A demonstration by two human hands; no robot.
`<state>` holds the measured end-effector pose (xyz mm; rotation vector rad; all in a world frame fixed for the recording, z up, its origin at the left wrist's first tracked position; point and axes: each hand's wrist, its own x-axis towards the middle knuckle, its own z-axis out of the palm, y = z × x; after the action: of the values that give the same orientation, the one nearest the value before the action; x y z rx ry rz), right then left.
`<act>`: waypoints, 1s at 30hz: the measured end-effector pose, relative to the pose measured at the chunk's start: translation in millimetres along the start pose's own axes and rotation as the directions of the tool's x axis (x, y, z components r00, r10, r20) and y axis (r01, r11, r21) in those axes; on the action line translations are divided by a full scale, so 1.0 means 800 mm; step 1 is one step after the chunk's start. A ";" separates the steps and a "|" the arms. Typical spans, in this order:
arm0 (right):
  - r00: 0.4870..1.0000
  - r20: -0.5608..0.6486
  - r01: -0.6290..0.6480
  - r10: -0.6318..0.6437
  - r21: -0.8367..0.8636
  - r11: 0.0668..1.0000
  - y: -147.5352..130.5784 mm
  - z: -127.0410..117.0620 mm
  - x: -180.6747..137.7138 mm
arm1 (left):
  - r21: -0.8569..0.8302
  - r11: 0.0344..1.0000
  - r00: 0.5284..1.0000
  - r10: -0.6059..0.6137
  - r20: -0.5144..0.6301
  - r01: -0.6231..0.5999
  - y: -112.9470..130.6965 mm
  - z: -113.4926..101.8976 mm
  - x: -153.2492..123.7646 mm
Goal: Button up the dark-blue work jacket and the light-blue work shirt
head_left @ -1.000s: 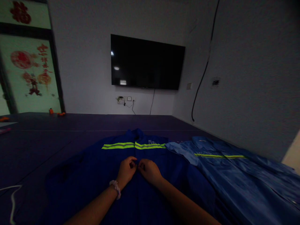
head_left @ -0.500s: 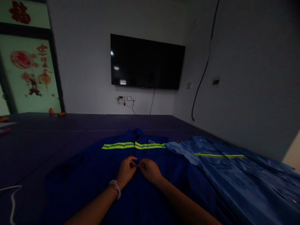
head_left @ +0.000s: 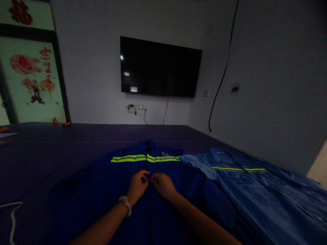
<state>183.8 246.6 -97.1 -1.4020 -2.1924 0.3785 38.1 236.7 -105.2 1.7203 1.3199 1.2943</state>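
A dark blue work jacket (head_left: 127, 170) lies spread out face up, its collar pointing away from me and a yellow-green reflective stripe across the chest. At the middle of its front, below the stripe, my left hand (head_left: 138, 185) pinches the front edge between thumb and fingers. A scrunchie (head_left: 125, 205) circles that wrist. My right hand (head_left: 163, 186) faces it, fingertips closed on the same front opening and almost touching the left ones. The small bit of cloth or fastener between the fingertips is too dark to make out.
To the right lies a lighter blue work shirt (head_left: 237, 183), its sleeve over the jacket's side. A white cable (head_left: 13, 221) runs along the dark purple floor (head_left: 63, 149) at left. Small orange objects (head_left: 66, 124) sit near the door. A television (head_left: 160, 68) hangs on the far wall.
Both hands stay at the jacket's front with barely any visible movement. The garments lie as before.
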 end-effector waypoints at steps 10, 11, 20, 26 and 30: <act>1.000 -0.016 0.007 -0.007 -0.016 1.000 -0.001 0.003 -0.001 | -0.009 1.000 1.000 0.003 -0.015 -0.003 -0.002 0.000 0.001; 1.000 -0.018 0.008 -0.008 -0.011 1.000 -0.001 0.003 -0.001 | -0.008 1.000 1.000 0.004 -0.018 -0.004 -0.002 0.000 0.000; 0.999 -0.032 0.030 -0.031 -0.004 1.000 0.001 0.004 -0.003 | 0.119 0.992 0.998 -0.025 -0.065 0.032 0.004 0.001 0.000; 0.997 -0.022 0.069 -0.069 -0.033 0.997 0.002 0.004 -0.003 | 0.162 0.986 0.998 -0.031 -0.046 0.039 0.006 0.000 -0.001; 0.997 -0.007 0.070 -0.071 -0.037 0.997 0.004 0.004 -0.003 | 0.192 0.981 0.999 -0.016 -0.041 0.023 0.003 0.000 -0.001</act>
<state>185.0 246.1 -102.2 -1.3386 -2.2455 0.3078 39.4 235.1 -103.1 1.8145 1.5238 1.2285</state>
